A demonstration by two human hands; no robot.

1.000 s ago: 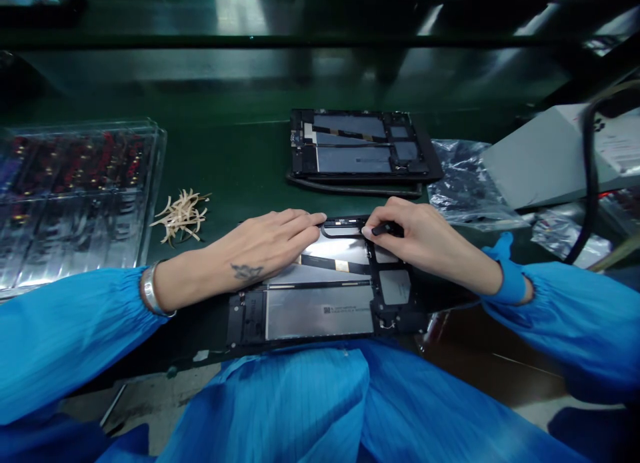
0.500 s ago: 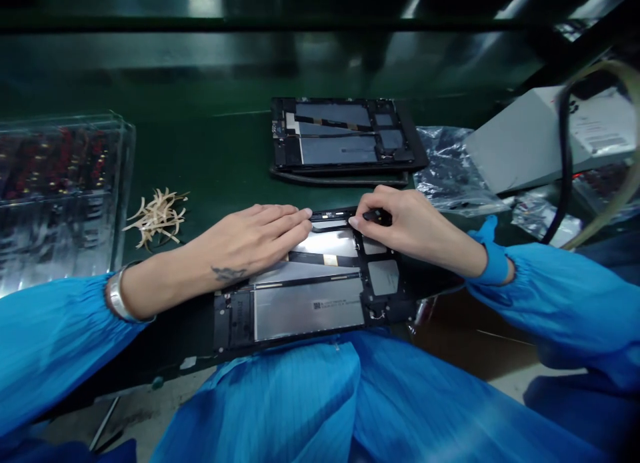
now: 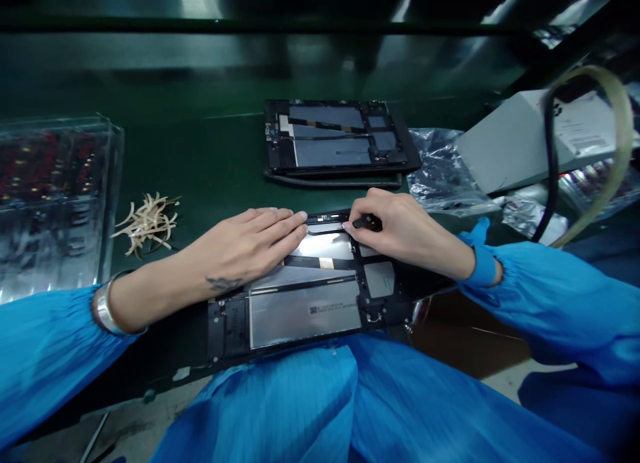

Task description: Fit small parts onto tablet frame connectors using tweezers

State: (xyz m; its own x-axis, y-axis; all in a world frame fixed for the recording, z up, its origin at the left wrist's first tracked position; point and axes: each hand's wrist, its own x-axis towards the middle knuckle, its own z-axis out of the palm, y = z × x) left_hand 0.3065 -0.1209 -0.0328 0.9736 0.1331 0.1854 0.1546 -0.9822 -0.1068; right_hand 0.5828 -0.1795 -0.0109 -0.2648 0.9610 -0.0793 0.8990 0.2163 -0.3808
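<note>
An opened tablet (image 3: 305,318) lies in front of me near the table's edge, its silvery battery, black frame and flat cables showing. Across its upper left part my left hand (image 3: 250,246) rests flat, fingers stretched out and fingertips at the far edge. My right hand (image 3: 400,226) is closed in a pinch over the tablet's far right area. Between its thumb and curled fingers shows a small black part (image 3: 367,223), whose kind I cannot make out. The fingertips touch or nearly touch the frame, and what lies beneath them is hidden.
A second opened tablet (image 3: 327,153) sits on a dark stack farther back. To the left are a pile of pale strips (image 3: 149,224) and a clear plastic tray (image 3: 55,246) with small parts. Plastic bags (image 3: 445,173), a white box (image 3: 515,140) and a looped tube (image 3: 623,136) occupy the right.
The whole view has shifted slightly, so things appear a little farther left. Slightly more of the black part shows in my right hand. My left hand stays flat on the tablet.
</note>
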